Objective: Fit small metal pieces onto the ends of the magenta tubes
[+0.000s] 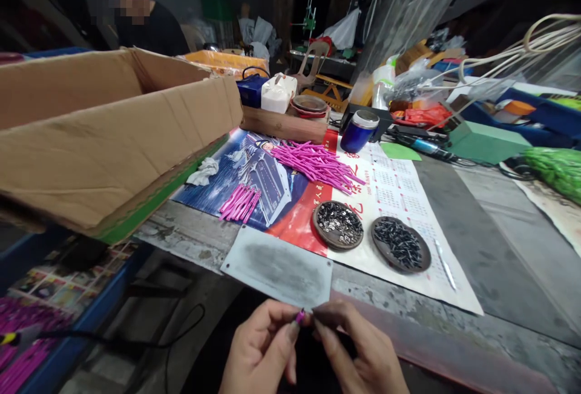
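Low in the head view, my left hand (265,348) pinches a slim pink stick (300,316) between thumb and forefinger, a small dark piece showing at its tip. Close beside it, my right hand (361,345) is closed in a pinch; whatever lies between its fingertips is too small to make out. Just beyond my hands is a grey metal plate (278,265) with a dark smudged middle. Two shallow round dishes stand on a calendar poster: one dish (316,238) holds small shiny rings, the other dish (424,255) dark pointed pieces.
Behind the plate lie a small bunch of pink sticks (240,203) and a larger pile of pink sticks (318,165). A big cardboard box (122,146) fills the left. A blue mug (359,132) and white pen (445,265) are on the poster. A person (157,28) sits beyond the box.
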{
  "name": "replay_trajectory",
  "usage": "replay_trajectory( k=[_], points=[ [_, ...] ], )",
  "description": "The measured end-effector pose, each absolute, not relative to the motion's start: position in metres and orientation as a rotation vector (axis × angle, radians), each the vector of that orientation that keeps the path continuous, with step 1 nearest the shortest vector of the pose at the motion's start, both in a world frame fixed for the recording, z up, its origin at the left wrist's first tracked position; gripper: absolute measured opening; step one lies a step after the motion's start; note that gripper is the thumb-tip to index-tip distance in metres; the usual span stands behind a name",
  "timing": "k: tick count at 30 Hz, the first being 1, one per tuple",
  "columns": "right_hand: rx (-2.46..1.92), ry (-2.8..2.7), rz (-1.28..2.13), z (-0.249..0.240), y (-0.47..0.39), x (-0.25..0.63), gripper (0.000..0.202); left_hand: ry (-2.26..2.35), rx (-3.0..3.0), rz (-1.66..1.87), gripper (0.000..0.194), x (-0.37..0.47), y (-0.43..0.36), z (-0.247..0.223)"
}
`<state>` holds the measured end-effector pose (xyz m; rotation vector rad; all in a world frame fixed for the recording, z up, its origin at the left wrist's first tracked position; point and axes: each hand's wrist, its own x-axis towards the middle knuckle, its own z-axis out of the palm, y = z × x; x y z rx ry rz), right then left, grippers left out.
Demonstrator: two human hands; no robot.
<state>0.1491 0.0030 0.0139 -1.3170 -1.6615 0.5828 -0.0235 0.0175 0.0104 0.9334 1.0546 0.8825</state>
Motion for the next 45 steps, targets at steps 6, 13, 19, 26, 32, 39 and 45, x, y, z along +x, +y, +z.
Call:
replay_trajectory(
  k=[6,13,19,26,32,39,45],
  points=[
    [-1.272,-1.633,0.516,0.027,0.012,0.138,0.009,1.011,0.905,0.872,0.045,-0.03,0.022,0.008],
    [-1.245,-1.584,0.59,0.029,0.014,0.128,0.014,0.994,0.825,0.881,0.054,-0.031,0.028,0.016],
    [-1.38,-1.561,0.306,0.011,0.005,0.117,0.017,0.968,0.714,0.856,0.054,-0.029,0.03,0.013],
    [-1.466,-1.59,0.073,-0.012,-0.002,0.123,0.019,0.921,0.637,0.854,0.047,-0.025,0.028,0.005],
    [-1.52,-1.436,0.287,-0.005,-0.004,0.125,0.015,0.881,0.621,0.876,0.045,-0.018,0.027,0.009],
    [-1.515,-1.292,0.46,0.0,-0.005,0.123,0.011,0.922,0.548,0.895,0.042,-0.014,0.03,0.023],
    [-1.474,-1.296,0.467,0.0,-0.006,0.117,0.007,0.92,0.54,0.945,0.032,-0.013,0.028,0.02]
  ],
)
